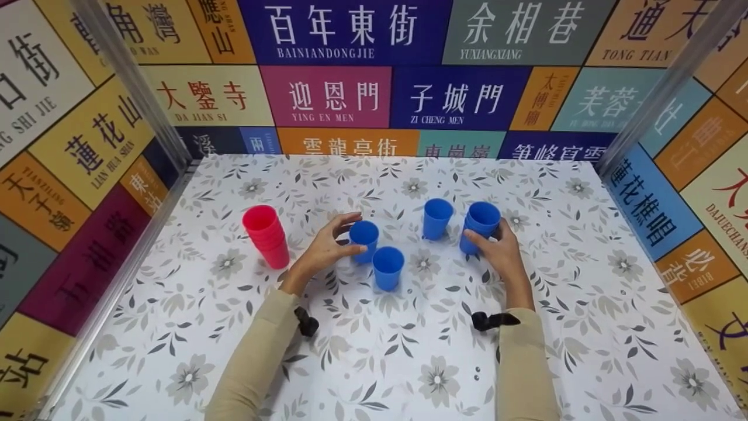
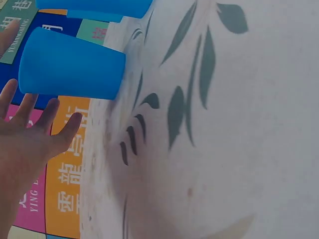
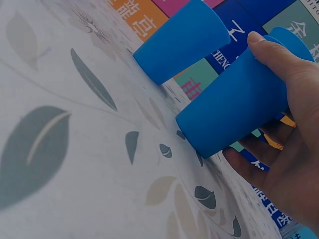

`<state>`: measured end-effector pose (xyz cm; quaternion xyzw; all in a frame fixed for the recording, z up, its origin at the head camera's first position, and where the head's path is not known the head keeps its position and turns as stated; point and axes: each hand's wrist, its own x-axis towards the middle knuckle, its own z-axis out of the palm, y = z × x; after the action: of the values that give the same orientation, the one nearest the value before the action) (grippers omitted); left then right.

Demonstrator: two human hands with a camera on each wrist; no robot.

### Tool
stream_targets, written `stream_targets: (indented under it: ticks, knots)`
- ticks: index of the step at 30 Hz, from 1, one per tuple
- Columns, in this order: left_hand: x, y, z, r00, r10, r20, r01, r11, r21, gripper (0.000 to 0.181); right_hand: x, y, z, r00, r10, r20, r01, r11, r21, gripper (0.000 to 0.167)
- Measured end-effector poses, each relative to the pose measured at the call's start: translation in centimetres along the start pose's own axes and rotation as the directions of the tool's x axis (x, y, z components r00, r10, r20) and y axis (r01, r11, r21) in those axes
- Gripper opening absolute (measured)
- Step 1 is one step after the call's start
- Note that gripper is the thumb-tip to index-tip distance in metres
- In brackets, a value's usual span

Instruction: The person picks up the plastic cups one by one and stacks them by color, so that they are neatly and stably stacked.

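One broad white tabletop (image 1: 432, 327), printed with grey leaves and flowers, spreads beneath the cups. Tallest is the bright red stack of nested plastic cups (image 1: 270, 242), at the left. Shorter is the blue stack of nested plastic cups (image 1: 480, 225) at the right, upright, with two rims showing. Three single blue plastic cups (image 1: 388, 272) stand mouth up, smooth and tapering: one just beside that stack, two close together near the middle. The right hand (image 1: 504, 251) curls thumb and fingers round the blue stack; the left hand (image 1: 327, 245) holds its fingers loosely spread about the farther middle cup, whether touching I cannot tell.
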<state>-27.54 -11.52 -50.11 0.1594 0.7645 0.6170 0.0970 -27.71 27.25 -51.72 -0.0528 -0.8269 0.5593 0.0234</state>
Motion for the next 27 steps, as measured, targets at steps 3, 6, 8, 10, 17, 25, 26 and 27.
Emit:
stream_targets:
  ticks: [3,6,8,10,17,25,26,27]
  knots:
    - [0.1,-0.3,0.2,1.000,-0.012,0.010,0.012,1.000,0.013,0.078,0.0,-0.1,0.0,1.000,0.005,0.003,-0.005,1.000,0.002,0.094]
    - [0.1,-0.5,0.5,1.000,-0.025,0.007,0.025,0.999,0.019,0.080,0.0,-0.1,0.0,1.000,0.006,0.007,-0.006,1.000,0.008,0.094]
    - [0.1,-0.5,0.6,0.999,-0.038,-0.002,0.038,0.999,0.020,0.081,0.0,-0.2,0.0,1.000,0.004,0.007,-0.004,1.000,0.012,0.093]
    - [0.1,-0.6,0.7,0.998,-0.056,-0.017,0.056,0.998,0.023,0.082,0.0,-0.2,0.1,1.000,0.001,0.007,-0.001,1.000,0.013,0.090]
    - [0.3,-0.7,0.9,0.997,-0.053,-0.063,0.053,0.999,0.000,0.077,0.0,-0.4,0.1,1.000,-0.005,0.002,0.005,1.000,0.019,0.087]
    - [0.3,-0.6,1.2,0.997,-0.027,-0.073,0.025,0.999,-0.023,0.073,-0.1,-0.4,0.0,1.000,-0.008,0.002,0.008,1.000,0.015,0.086]
    - [0.4,-0.6,1.2,0.997,-0.027,-0.075,0.025,1.000,-0.019,0.073,-0.1,-0.3,0.0,1.000,-0.007,-0.001,0.007,1.000,0.010,0.086]
    - [0.4,-0.6,1.3,0.997,-0.028,-0.076,0.027,1.000,-0.011,0.073,0.0,-0.2,0.0,1.000,-0.007,-0.002,0.007,1.000,0.006,0.087]
